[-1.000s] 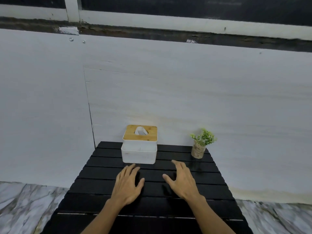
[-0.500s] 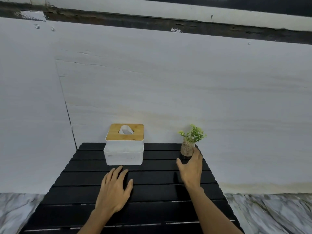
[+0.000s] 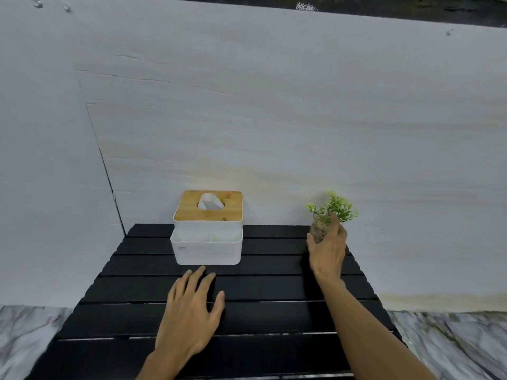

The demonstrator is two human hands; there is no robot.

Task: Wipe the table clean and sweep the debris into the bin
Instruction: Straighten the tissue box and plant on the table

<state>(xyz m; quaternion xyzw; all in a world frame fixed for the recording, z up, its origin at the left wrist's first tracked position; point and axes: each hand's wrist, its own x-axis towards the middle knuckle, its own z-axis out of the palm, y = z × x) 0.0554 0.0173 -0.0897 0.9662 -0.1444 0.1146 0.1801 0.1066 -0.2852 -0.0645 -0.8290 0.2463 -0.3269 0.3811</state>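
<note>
A black slatted table [image 3: 274, 292] stands against a white wall. At its back sits a white tissue box [image 3: 207, 244] with a wooden lid and a tissue poking out. My left hand [image 3: 192, 314] lies flat on the slats just in front of the box, fingers spread, holding nothing. At the back right corner my right hand [image 3: 327, 248] is wrapped around the pot of a small green plant [image 3: 333, 208]. No bin and no debris show in the head view.
The white wall [image 3: 274, 119] rises directly behind the table. Marble floor [image 3: 452, 344] shows past the table's right and left edges. The table's right edge runs close to my right forearm.
My right hand has moved from the table's middle to the back right and closed around the plant pot. My left hand has stayed flat on the table. The camera has come closer.
</note>
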